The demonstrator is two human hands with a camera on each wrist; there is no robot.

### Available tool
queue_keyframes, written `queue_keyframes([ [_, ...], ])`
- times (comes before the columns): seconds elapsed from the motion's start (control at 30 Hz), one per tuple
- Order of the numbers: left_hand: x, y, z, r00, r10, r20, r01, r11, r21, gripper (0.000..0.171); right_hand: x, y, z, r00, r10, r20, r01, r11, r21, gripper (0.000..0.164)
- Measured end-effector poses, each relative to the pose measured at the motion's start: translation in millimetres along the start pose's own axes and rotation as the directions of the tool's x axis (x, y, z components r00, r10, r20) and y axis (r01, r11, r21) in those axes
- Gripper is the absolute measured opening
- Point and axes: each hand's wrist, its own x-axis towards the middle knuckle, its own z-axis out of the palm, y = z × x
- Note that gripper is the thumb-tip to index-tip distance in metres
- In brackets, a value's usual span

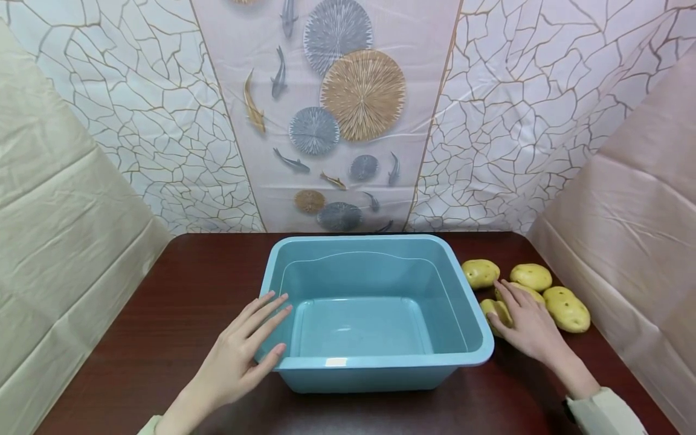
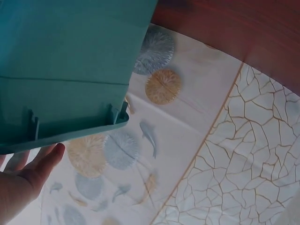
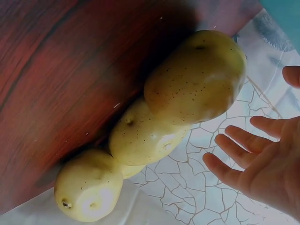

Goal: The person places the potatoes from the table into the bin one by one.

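A light blue plastic basin stands in the middle of the table, and nothing lies inside it. At its near left corner is my left hand, fingers extended over the rim. The left wrist view shows that hand's fingers beside the edge of the basin. Several yellow potatoes lie in a group to the right of the basin. Over the nearer ones hovers my right hand, hiding part of them. In the right wrist view its fingers are spread and apart from the large potato.
The dark reddish-brown table holds the basin and potatoes. A patterned cloth hangs behind it, with pale cloth walls on the left and right. The potatoes lie close to the right wall.
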Motion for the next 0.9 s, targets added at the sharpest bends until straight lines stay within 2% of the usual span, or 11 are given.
queue_keyframes([
  [0.43,-1.6,4.1,5.0,0.999,-0.013,0.049,0.010,0.998,0.056,0.045,-1.3,0.6,2.1,1.000,0.011,0.025,-0.011,1.000,-0.012,0.064],
  [0.9,-2.6,5.6,8.7,0.997,-0.002,0.075,-0.003,0.997,0.071,0.046,-0.7,3.6,6.1,0.997,0.015,0.076,-0.011,0.998,-0.055,0.069],
])
